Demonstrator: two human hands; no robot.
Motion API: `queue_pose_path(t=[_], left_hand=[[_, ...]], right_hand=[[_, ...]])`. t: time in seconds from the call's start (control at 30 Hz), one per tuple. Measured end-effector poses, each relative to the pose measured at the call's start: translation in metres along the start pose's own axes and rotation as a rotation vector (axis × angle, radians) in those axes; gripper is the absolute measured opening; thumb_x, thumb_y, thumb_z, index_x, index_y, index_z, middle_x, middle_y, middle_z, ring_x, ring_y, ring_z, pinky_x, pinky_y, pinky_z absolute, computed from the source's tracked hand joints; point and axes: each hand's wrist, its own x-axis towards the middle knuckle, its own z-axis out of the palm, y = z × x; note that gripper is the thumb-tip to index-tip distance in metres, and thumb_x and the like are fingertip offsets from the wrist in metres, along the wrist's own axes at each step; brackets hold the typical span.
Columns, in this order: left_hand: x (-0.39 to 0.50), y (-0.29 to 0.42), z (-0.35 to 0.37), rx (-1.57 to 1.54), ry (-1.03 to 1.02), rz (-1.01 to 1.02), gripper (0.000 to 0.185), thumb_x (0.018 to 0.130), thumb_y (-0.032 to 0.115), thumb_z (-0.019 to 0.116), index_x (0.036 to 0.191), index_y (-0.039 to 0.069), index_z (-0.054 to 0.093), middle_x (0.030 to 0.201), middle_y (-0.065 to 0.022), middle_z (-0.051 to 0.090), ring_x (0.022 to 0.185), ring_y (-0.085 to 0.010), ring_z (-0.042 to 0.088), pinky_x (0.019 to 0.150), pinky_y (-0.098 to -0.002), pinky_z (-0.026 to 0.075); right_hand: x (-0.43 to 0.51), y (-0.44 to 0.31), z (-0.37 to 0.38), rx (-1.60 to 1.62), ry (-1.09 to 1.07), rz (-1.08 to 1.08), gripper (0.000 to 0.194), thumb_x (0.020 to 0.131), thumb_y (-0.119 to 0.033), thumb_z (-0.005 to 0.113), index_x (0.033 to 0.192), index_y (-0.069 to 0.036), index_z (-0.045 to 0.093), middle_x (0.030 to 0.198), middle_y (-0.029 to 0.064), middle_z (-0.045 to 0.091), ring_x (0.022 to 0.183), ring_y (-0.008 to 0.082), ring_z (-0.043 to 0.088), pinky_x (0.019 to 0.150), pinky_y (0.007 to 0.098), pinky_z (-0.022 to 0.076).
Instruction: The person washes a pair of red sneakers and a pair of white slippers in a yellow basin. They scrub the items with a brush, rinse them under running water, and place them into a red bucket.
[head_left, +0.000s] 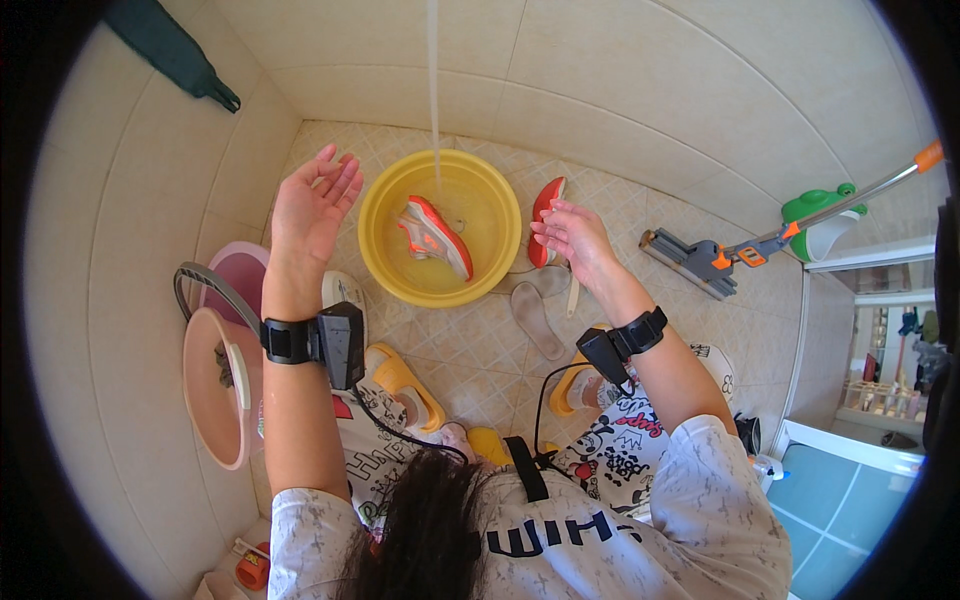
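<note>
Both of my hands are raised on either side of a yellow plastic basin. My left hand is empty, palm turned up and fingers spread, left of the rim. To the right, my right hand hangs with loosely curled fingers and holds nothing, partly covering a red-soled shoe on the floor. A grey sneaker with an orange-red sole lies on its side in the basin's shallow water. A thin stream of water falls into it. Two insoles, the nearer insole in full view, lie beside a pale handle.
A sponge mop leans at the right, near a green and white plastic urinal. Left of my arm stand a peach bucket and a mauve bucket. A dark green cloth strap hangs on the tiled wall.
</note>
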Motion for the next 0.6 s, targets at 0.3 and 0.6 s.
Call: queue_pose_path(t=[0.3, 0.6], left_hand=[[-0.0017, 0.0009, 0.0026, -0.007, 0.015, 0.000, 0.034, 0.080, 0.001, 0.045, 0.113, 0.000, 0.041, 0.112, -0.0188, 0.045, 0.102, -0.0250, 0.049, 0.089, -0.0333, 0.043], [0.0002, 0.0004, 0.0024, -0.003, 0.017, -0.008, 0.034, 0.079, 0.001, 0.046, 0.113, 0.000, 0.042, 0.110, -0.0181, 0.046, 0.101, -0.0247, 0.049, 0.088, -0.0330, 0.044]], right_hand=[[-0.0023, -0.0011, 0.0015, 0.002, -0.020, -0.002, 0.043, 0.079, -0.005, 0.054, 0.119, 0.002, 0.037, 0.101, 0.0127, 0.052, 0.089, 0.0213, 0.058, 0.078, 0.0319, 0.0489], [-0.0022, -0.0009, 0.0009, 0.029, -0.015, -0.034, 0.046, 0.080, -0.004, 0.052, 0.120, 0.006, 0.034, 0.093, 0.0111, 0.052, 0.081, 0.0208, 0.058, 0.071, 0.0315, 0.0499]])
